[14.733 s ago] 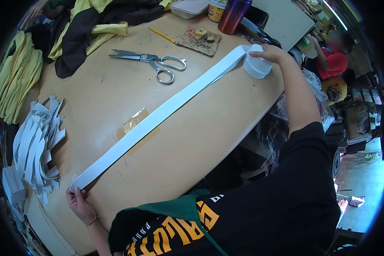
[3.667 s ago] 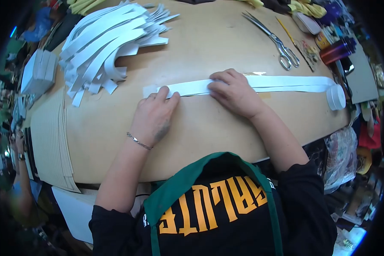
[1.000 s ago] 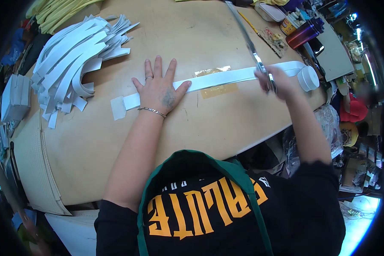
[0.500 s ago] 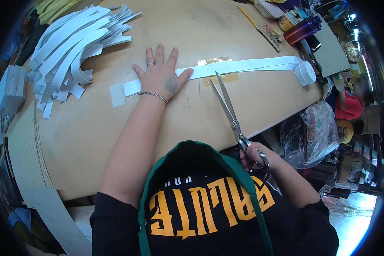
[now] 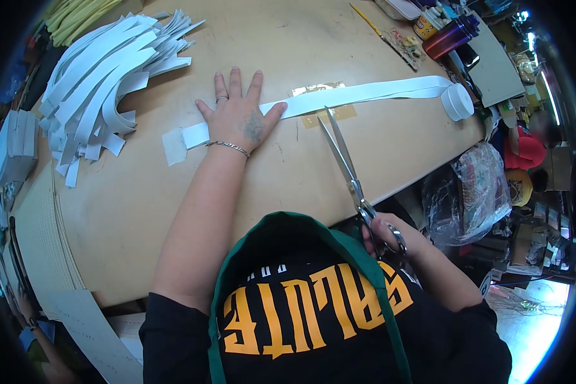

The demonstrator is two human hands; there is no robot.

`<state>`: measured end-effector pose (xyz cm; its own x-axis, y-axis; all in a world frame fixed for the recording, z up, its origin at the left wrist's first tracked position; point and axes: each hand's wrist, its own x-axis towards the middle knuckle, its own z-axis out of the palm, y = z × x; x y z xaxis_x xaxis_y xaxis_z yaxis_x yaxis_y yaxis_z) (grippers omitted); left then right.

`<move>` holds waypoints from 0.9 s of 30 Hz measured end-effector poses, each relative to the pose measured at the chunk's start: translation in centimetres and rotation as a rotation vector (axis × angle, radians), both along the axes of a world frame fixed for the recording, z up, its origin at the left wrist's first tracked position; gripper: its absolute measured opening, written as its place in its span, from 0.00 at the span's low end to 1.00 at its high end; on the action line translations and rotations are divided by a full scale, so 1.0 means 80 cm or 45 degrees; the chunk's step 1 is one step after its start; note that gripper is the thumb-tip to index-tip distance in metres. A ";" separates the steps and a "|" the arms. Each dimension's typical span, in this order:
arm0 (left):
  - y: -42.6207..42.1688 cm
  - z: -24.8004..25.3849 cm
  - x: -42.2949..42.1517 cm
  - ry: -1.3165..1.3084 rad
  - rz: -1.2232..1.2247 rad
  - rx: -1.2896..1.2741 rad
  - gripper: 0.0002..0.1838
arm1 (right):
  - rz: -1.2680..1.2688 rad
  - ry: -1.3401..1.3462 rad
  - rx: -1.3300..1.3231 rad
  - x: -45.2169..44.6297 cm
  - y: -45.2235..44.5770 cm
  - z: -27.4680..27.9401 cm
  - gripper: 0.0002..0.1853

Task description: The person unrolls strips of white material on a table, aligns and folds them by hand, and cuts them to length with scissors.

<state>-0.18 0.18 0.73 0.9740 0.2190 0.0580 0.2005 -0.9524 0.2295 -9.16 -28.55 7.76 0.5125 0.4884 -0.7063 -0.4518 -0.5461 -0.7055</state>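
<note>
My left hand lies flat with fingers spread, pressing a white strip of elastic or fabric onto the table. The strip runs right from under the palm to a small white roll near the table's edge. At its left end it meets a pale tape patch. Shiny brown tape crosses beneath the strip's middle. My right hand grips the handles of large metal scissors. Their blades are slightly apart, with the tips just below the strip, on the near side of it.
A heap of cut white strips lies at the upper left, with yellow strips behind it. A purple-red bottle and a paintbrush are at the upper right. Plastic-wrapped goods stand beyond the right edge. Another person's arm shows at lower left.
The view has shifted slightly. My hands, the scissors and the strip hold nearly the same places. Another person's arm has come into view at the lower left.
</note>
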 end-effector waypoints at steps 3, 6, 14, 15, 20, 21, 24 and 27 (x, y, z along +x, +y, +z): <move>0.000 0.001 0.001 0.006 0.001 -0.012 0.39 | -0.009 0.036 0.004 0.001 -0.004 -0.001 0.29; -0.002 0.001 0.001 0.012 -0.004 -0.013 0.39 | -0.043 0.069 -0.012 0.007 0.005 -0.003 0.33; 0.000 -0.001 0.001 0.004 -0.007 -0.012 0.39 | -0.226 0.194 0.139 0.000 -0.001 -0.008 0.37; 0.000 -0.002 0.001 0.001 -0.008 -0.006 0.39 | -0.276 0.213 0.170 -0.001 -0.003 -0.011 0.37; 0.000 0.000 0.001 0.004 -0.010 0.005 0.39 | -0.522 0.266 0.222 -0.003 -0.027 -0.012 0.38; 0.000 0.000 0.001 0.007 -0.008 0.005 0.39 | -0.515 0.212 0.143 -0.003 -0.032 -0.007 0.38; -0.001 0.001 0.002 0.012 -0.014 0.005 0.39 | -0.403 0.161 0.049 0.001 -0.049 -0.005 0.38; -0.001 0.000 0.002 0.017 -0.019 0.013 0.39 | -0.446 0.451 0.381 0.013 -0.049 -0.012 0.41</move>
<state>-0.06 0.07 0.75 0.9778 0.2040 0.0470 0.1894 -0.9576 0.2171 -8.10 -32.46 6.80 0.4370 0.5371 -0.7215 -0.8064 -0.1214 -0.5788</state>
